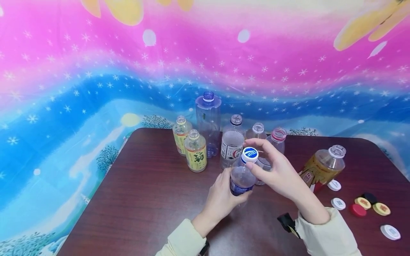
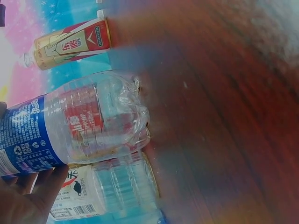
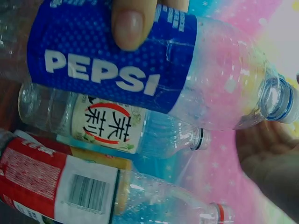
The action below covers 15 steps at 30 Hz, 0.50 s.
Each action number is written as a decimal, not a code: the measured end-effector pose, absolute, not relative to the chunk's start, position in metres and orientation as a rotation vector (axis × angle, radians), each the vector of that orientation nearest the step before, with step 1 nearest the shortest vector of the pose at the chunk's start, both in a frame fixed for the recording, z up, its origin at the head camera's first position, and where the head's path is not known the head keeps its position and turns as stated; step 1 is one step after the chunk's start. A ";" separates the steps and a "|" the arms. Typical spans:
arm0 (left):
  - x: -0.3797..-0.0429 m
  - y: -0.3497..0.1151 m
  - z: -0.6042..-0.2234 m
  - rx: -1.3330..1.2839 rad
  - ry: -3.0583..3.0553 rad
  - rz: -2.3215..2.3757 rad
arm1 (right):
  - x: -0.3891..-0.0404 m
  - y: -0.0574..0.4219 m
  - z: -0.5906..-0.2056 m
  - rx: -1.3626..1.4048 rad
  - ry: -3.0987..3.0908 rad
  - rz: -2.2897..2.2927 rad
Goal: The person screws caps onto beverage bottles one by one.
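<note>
Apparent cap-turning step: the left hand [image 1: 220,193] grips the Pepsi bottle [image 1: 241,176]; the right hand [image 1: 279,171] frames its cap [image 1: 250,155], pinch indeterminable. Turning would require steady support.

The Pepsi bottle [image 1: 242,174] is before a cluster of bottles [image 1: 196,156], with loose caps [image 1: 358,209] rightward on the table [image 1: 128,206].

Snowflake-patterned backdrop [image 1: 192,60] behind brown table [image 1: 144,199]

PEPSI blazed across the held bottle [image 3: 107,70]; 茉莉 marked a white label [image 3: 110,123], 菊 a yellow label [image 1: 197,159], 东鹏 a gold bottle [image 2: 72,43]!
</note>
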State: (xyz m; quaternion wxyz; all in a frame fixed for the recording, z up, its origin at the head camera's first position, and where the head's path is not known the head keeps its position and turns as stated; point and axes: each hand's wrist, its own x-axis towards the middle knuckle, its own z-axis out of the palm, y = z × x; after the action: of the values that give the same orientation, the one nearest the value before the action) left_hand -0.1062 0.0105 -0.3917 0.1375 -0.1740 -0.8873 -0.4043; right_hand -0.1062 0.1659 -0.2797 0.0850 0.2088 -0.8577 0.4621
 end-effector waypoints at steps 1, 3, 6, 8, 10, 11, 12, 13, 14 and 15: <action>-0.106 0.011 -0.392 -0.505 -2.568 -1.171 | -0.106 0.167 -0.281 0.666 -2.539 1.385; -0.106 0.011 -0.392 -0.505 -2.569 -1.173 | -0.105 0.169 -0.283 0.723 -2.506 1.412; -0.107 0.011 -0.392 -0.499 -2.568 -1.177 | -0.105 0.172 -0.283 0.731 -2.494 1.410; -0.107 0.011 -0.392 -0.496 -2.566 -1.177 | -0.105 0.173 -0.282 0.708 -2.512 1.391; -0.107 0.011 -0.391 -0.494 -2.565 -1.180 | -0.104 0.174 -0.280 0.680 -2.540 1.366; -0.107 0.011 -0.391 -0.492 -2.566 -1.183 | -0.104 0.174 -0.279 0.665 -2.551 1.359; -0.106 0.011 -0.391 -0.491 -2.568 -1.185 | -0.103 0.174 -0.279 0.647 -2.560 1.352; -0.106 0.011 -0.391 -0.489 -2.571 -1.189 | -0.103 0.174 -0.278 0.627 -2.567 1.347; -0.106 0.011 -0.390 -0.485 -2.574 -1.196 | -0.103 0.173 -0.278 0.608 -2.574 1.346; -0.106 0.010 -0.390 -0.481 -2.579 -1.205 | -0.103 0.173 -0.277 0.584 -2.580 1.344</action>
State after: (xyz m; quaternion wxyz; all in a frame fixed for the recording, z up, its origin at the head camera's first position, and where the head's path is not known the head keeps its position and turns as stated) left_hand -0.1060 0.0104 -0.3903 0.1272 -0.1652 -0.8861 -0.4140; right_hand -0.1025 0.1728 -0.2772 0.0871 0.1960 -0.8662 0.4513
